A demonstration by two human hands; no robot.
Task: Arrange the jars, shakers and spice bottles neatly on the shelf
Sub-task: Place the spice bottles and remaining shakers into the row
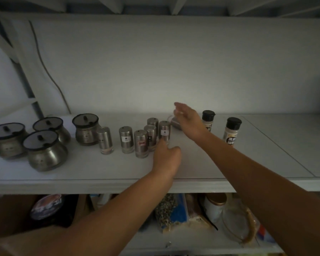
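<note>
A white shelf (201, 163) held the whole set. Four round metal jars (44, 150) with dark lids stood at its left end, one of them just beside the leftmost shaker (105, 140). Five more steel shakers followed to the right; four of them crowded together in a tight cluster (151, 134), close enough to block a clean reach to any single one. Two spice bottles (232, 133) with black caps stood apart further right. Below the shelf lay a jumble of bags, a white container with a gold lid and a cardboard box (11, 215).

The left hand (166, 157) rested low on the shelf, its fingers loosely curled and its fingertips touching the base of the rightmost shaker of the cluster (164, 132), gripping nothing. The right hand (187, 120) was over a tilted, dark-filled jar (174, 122) behind the cluster, fingers spread and blurred; whether it held the jar could not be told.

The shakers carried small white labels and one a red one, all too small to read. The bottles' dark labels bore white characters, unreadable
</note>
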